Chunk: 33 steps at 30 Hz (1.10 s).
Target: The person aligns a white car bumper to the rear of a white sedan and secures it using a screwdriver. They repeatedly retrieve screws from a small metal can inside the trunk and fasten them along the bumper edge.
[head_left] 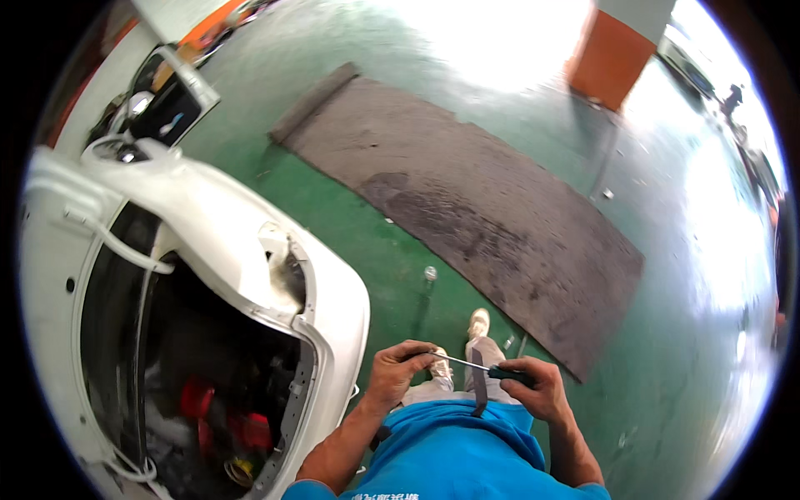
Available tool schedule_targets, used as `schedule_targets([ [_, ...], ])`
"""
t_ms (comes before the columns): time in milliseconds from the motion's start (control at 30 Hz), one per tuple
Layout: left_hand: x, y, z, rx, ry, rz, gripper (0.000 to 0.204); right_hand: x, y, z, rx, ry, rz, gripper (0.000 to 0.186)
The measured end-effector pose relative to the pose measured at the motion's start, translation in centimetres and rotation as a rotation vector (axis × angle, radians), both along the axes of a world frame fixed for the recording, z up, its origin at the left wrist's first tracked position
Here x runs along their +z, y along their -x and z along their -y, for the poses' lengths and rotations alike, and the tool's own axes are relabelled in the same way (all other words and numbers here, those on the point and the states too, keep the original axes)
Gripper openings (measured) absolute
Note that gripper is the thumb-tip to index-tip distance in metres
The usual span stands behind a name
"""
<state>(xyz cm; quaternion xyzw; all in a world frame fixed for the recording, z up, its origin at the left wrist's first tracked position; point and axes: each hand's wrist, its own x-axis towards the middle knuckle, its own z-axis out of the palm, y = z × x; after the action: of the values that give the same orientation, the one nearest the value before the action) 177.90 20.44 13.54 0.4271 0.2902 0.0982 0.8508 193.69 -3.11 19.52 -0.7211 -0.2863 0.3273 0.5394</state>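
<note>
A screwdriver (467, 362) with a thin metal shaft and a dark handle is held level in front of my waist. My right hand (536, 385) is closed round the handle. At the far end of the shaft, my left hand (400, 372) pinches the tip between thumb and fingers. Whether a small part sits at that tip cannot be made out. A dark strap (479, 383) hangs behind the shaft against my blue shirt (458, 442).
To my left stands a white car body (337, 308) with its rear opening uncovered and red items (200, 398) inside. A dark mat (500, 200) lies across the green floor, partly rolled. A bottle (430, 273) is near my shoes. An orange-and-white pillar (612, 58) rises beyond.
</note>
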Motion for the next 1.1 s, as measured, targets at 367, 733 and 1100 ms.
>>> schedule_targets([
  [367, -3.8, -10.7, -5.5, 0.632, 0.191, 0.052, 0.017, -0.7, -16.1, -14.8, 0.321, 0.044, -0.193, 0.035],
  [733, -6.0, -9.5, -10.2, 1.046, 0.262, 0.231, 0.011, -0.4, -19.8, -31.2, 0.811, -0.010, -0.006, 0.033],
  [1100, -12.0, -8.9, -19.0, 1.170, 0.362, 0.243, 0.018, -1.7, -14.9, -44.4, 0.893, -0.038, 0.319, 0.032],
])
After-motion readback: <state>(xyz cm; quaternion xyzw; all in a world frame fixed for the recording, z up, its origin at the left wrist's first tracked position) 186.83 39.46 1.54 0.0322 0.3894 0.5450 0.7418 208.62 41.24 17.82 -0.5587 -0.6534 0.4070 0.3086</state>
